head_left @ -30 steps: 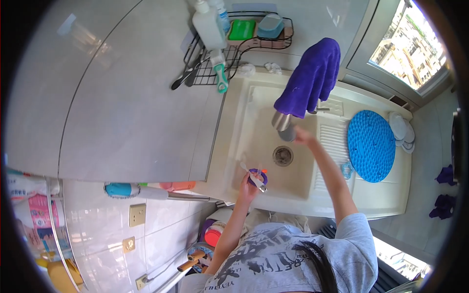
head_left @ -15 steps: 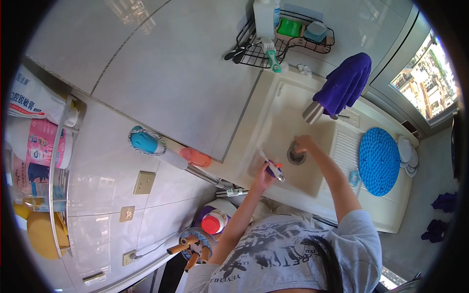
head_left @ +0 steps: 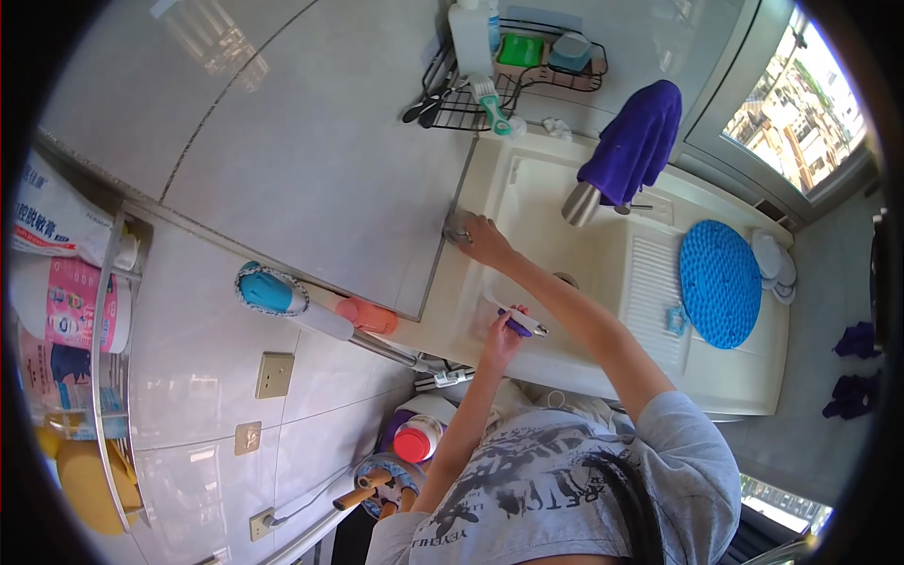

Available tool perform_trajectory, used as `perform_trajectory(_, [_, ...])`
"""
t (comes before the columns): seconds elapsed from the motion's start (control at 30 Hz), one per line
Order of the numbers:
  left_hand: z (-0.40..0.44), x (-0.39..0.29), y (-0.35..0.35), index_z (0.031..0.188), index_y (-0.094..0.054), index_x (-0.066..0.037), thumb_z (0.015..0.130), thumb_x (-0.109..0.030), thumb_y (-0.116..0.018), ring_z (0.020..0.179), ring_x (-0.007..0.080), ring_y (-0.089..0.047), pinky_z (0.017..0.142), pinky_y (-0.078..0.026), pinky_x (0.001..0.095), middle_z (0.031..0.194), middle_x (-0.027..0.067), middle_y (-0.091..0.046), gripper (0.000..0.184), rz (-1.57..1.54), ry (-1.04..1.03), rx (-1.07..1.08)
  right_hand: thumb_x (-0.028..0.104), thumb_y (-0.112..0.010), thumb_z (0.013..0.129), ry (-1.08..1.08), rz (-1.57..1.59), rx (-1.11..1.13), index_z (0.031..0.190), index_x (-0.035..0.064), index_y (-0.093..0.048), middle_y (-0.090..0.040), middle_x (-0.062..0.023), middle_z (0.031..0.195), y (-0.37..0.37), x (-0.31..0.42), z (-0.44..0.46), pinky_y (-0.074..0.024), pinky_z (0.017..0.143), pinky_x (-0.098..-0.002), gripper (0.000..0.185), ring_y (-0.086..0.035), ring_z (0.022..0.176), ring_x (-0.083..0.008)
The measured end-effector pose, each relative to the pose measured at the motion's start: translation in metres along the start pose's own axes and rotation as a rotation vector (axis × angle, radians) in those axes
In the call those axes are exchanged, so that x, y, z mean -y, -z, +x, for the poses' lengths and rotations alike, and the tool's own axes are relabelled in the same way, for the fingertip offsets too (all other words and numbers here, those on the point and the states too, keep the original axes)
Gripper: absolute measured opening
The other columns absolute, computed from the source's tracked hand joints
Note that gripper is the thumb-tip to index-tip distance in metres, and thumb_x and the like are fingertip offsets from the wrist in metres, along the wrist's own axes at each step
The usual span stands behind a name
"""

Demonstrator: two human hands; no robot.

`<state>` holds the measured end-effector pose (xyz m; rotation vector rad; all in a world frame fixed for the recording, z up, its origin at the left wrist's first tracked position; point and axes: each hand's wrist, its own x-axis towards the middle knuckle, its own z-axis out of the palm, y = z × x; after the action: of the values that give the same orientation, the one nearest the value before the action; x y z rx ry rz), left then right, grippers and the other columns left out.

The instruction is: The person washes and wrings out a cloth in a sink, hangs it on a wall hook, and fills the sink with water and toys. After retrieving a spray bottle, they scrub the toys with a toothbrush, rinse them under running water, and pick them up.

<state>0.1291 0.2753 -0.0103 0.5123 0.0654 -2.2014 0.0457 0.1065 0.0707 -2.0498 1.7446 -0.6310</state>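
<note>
My left hand [head_left: 504, 344] is closed around a slim white-and-purple tool [head_left: 527, 323] with a shiny end, above the near left part of the sink; its exact kind is unclear. At the sink's left rim, my right hand [head_left: 487, 243] grips a small round greyish piece [head_left: 456, 228] that looks like a drain strainer, partly hidden by the fingers. The pale sink [head_left: 541, 221] lies between and beyond both hands. Its drain hole [head_left: 565, 280] shows partly beside my right forearm.
A purple cloth [head_left: 636, 141] hangs over the metal faucet [head_left: 581, 204]. A black wire rack [head_left: 556, 83] holds bottles and soap dishes. On the ribbed drainboard [head_left: 650, 306] lies a blue round mat [head_left: 720, 284]. A blue-headed pole [head_left: 330, 325] leans at the left.
My right hand has moved from the drain to the sink's left rim with the round greyish piece. My left hand stays nearly in place, still holding the tool. The view has shifted slightly.
</note>
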Motion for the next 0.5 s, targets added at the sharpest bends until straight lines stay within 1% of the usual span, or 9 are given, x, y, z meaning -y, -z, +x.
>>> perform_trajectory(0.07, [0.000,-0.002,-0.008,0.105,-0.051,-0.001,0.084,-0.014,-0.059,0.108,0.0225,-0.051,0.098,-0.039,0.0344,0.111,0.0111,-0.055,0.026,0.003,-0.015,-0.003,0.050,-0.055,0.079,-0.013,-0.130,0.264,0.125,0.0043,-0.039,-0.045,-0.0264,0.115,0.023,0.000,-0.044,-0.0445,0.087,-0.0437,0.067,-0.048,0.107,-0.0399])
perform_trajectory(0.13, [0.006,-0.001,0.008,0.108,-0.051,-0.002,0.085,-0.018,-0.059,0.108,0.0216,-0.052,0.097,-0.040,0.0342,0.112,0.0107,-0.055,0.028,0.058,-0.055,0.139,0.055,-0.048,0.081,-0.277,0.115,0.681,0.125,0.0049,-0.039,-0.043,-0.0257,0.118,0.046,0.001,-0.092,-0.0464,0.084,-0.0454,0.067,-0.049,0.109,-0.0391])
perform_trajectory(0.17, [0.009,-0.001,0.014,0.109,-0.051,-0.003,0.086,-0.020,-0.058,0.108,0.0211,-0.052,0.097,-0.040,0.0341,0.112,0.0105,-0.056,0.030,0.086,-0.075,0.209,0.050,-0.051,0.082,-0.230,0.128,0.699,0.127,0.0054,-0.037,-0.043,-0.0260,0.119,0.041,-0.009,-0.124,-0.0488,0.080,-0.0437,0.065,-0.052,0.106,-0.0374])
perform_trajectory(0.2, [0.008,-0.002,0.010,0.110,-0.051,-0.003,0.086,-0.021,-0.058,0.108,0.0208,-0.052,0.096,-0.041,0.0341,0.112,0.0102,-0.055,0.030,0.139,-0.013,0.193,0.046,-0.053,0.082,-0.184,0.141,0.718,0.129,0.0060,-0.036,-0.042,-0.0263,0.120,0.040,-0.020,-0.147,-0.0513,0.075,-0.0420,0.064,-0.056,0.102,-0.0357])
perform_trajectory(0.27, [0.004,0.000,-0.003,0.112,-0.050,-0.004,0.088,-0.024,-0.057,0.108,0.0200,-0.052,0.095,-0.042,0.0341,0.112,0.0096,-0.055,0.032,0.243,0.108,0.159,0.037,-0.057,0.082,-0.258,0.274,0.796,0.133,0.0074,-0.031,-0.047,-0.0238,0.116,0.063,-0.023,-0.160,-0.0526,0.068,-0.0367,0.065,-0.061,0.092,-0.0309])
perform_trajectory(0.3, [0.003,0.002,-0.009,0.112,-0.050,-0.004,0.088,-0.023,-0.056,0.108,0.0202,-0.052,0.094,-0.043,0.0341,0.112,0.0097,-0.055,0.031,0.308,0.113,0.150,0.033,-0.059,0.081,-0.291,0.339,0.836,0.135,0.0082,-0.028,-0.050,-0.0225,0.114,0.078,-0.020,-0.165,-0.0532,0.064,-0.0340,0.066,-0.063,0.087,-0.0285])
perform_trajectory(0.37, [-0.002,0.005,-0.015,0.112,-0.050,-0.002,0.090,-0.022,-0.053,0.108,0.0205,-0.052,0.092,-0.044,0.0343,0.111,0.0101,-0.055,0.030,0.437,0.120,0.122,0.024,-0.062,0.080,-0.359,0.385,0.875,0.136,0.0091,-0.025,-0.055,-0.0181,0.106,0.110,-0.017,-0.161,-0.0522,0.058,-0.0300,0.069,-0.064,0.077,-0.0230])
perform_trajectory(0.4, [-0.003,0.003,-0.018,0.111,-0.050,-0.002,0.090,-0.021,-0.053,0.107,0.0206,-0.052,0.092,-0.044,0.0342,0.110,0.0100,-0.055,0.029,0.382,0.123,0.071,0.020,-0.063,0.079,-0.392,0.407,0.893,0.137,0.0095,-0.024,-0.058,-0.0159,0.102,0.126,-0.017,-0.156,-0.0517,0.055,-0.0280,0.071,-0.064,0.071,-0.0202])
perform_trajectory(0.5, [0.001,-0.001,-0.021,0.108,-0.051,0.000,0.090,-0.017,-0.052,0.106,0.0211,-0.053,0.091,-0.044,0.0340,0.107,0.0100,-0.056,0.025,0.235,0.107,-0.050,0.023,-0.065,0.078,-0.331,0.514,0.802,0.134,0.0111,-0.029,-0.060,-0.0083,0.100,0.163,-0.033,-0.144,-0.0506,0.053,-0.0298,0.068,-0.064,0.073,-0.0157])
